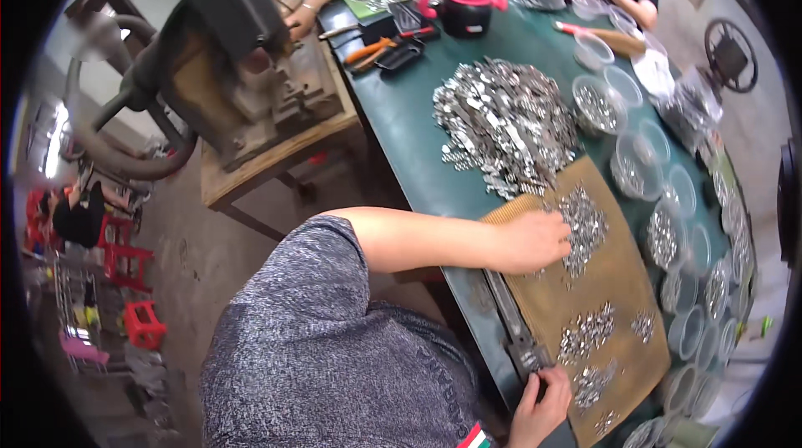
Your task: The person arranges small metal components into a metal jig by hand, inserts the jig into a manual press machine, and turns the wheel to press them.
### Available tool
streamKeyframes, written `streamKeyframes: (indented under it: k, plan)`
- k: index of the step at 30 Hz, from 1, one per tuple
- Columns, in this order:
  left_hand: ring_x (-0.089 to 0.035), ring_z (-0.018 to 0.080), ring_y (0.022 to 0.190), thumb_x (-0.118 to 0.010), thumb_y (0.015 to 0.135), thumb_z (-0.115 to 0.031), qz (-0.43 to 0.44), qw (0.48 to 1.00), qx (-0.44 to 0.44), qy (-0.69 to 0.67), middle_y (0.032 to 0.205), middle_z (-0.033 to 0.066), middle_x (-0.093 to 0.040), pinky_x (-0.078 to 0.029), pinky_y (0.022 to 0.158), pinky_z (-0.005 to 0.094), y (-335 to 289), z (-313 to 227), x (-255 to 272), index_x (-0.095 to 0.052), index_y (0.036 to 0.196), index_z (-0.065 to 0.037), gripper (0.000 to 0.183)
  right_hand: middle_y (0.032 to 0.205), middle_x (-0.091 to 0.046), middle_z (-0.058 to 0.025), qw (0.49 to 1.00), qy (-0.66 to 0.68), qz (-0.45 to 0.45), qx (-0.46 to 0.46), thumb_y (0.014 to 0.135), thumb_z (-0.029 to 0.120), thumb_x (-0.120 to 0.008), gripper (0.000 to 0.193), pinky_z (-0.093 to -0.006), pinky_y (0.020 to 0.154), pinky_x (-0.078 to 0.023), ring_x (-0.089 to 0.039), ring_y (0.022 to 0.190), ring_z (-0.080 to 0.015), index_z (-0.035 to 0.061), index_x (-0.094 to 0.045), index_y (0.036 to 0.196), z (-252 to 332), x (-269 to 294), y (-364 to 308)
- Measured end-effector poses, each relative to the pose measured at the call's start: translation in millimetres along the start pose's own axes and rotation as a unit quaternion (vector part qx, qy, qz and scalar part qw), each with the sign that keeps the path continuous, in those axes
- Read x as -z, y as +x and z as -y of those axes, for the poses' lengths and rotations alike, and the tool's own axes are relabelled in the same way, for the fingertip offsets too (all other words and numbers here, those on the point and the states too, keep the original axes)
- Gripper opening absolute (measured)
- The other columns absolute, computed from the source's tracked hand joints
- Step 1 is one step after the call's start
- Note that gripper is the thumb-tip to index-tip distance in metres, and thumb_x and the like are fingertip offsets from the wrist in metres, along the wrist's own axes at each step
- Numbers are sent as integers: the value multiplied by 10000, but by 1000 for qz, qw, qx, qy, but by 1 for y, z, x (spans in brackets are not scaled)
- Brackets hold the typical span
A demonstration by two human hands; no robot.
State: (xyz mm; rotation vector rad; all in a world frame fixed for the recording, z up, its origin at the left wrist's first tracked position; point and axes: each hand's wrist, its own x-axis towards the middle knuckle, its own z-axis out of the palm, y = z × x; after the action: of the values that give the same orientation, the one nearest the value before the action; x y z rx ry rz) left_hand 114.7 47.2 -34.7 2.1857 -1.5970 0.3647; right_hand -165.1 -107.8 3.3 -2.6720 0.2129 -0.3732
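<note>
Left hand: the left hand reaches over the near edge of the brown mat, close to its left corner; fingers bent down, and I can't tell whether they pinch anything.
Small metal pieces: the pile of small metal pieces lies right at those fingertips, spreading toward the mat's far edge.
Right hand: the right hand has thumb and forefinger close together, a narrow grip; whether a piece sits between them I can't tell.
Metal bar: the metal bar lies along the near edge of the green worktop, its right end just at those fingertips.
Big heap: the heap of shiny metal parts sits beyond the mat's left edge.
Bowls: clear plastic bowls line the mat's far edge.
</note>
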Motion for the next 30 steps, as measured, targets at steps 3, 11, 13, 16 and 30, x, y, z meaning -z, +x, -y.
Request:
streamKeyframes:
  k: [3,11,13,16,30]
  plan:
    - [-564,261,938,-654,767,-157,-25,1000,-8,3,937,71,-556,-497,763,376,-3,-3,0,-593,900,-71,170,1078,-706,-179,1000,19,15,1,947,157,-692,168,-436,933,-501,-660,1018,-368,14,-696,1035,0,2,1]
    - [-571,264,929,-638,843,-221,-51,992,-39,-110,916,69,-579,-498,765,385,1,-69,-17,-606,887,-79,152,1027,-688,-178,1000,6,13,4,951,159,-663,166,-444,884,-500,-647,974,-377,14,-688,1028,11,2,1]
    - [-565,281,963,-630,896,-236,-48,982,-49,-174,969,81,-570,-486,789,410,-8,-87,-14,-575,949,-70,182,1021,-690,-177,1000,9,17,6,954,164,-660,171,-443,880,-502,-650,970,-374,15,-690,1031,7,1,-1]
    - [-555,285,980,-648,902,-230,-37,970,-50,-233,984,86,-558,-475,803,421,-18,-108,-11,-557,947,-70,190,1015,-699,-176,1000,6,16,11,962,175,-649,190,-439,876,-507,-659,962,-362,13,-695,1050,3,-3,-7]
    - [-611,357,897,-654,811,-179,38,979,18,-201,925,156,-643,-493,759,460,-34,-115,22,-640,875,-49,146,1032,-690,-171,991,122,-9,-48,973,103,-620,122,-435,842,-510,-657,958,-375,21,-676,1045,-5,-3,-15]
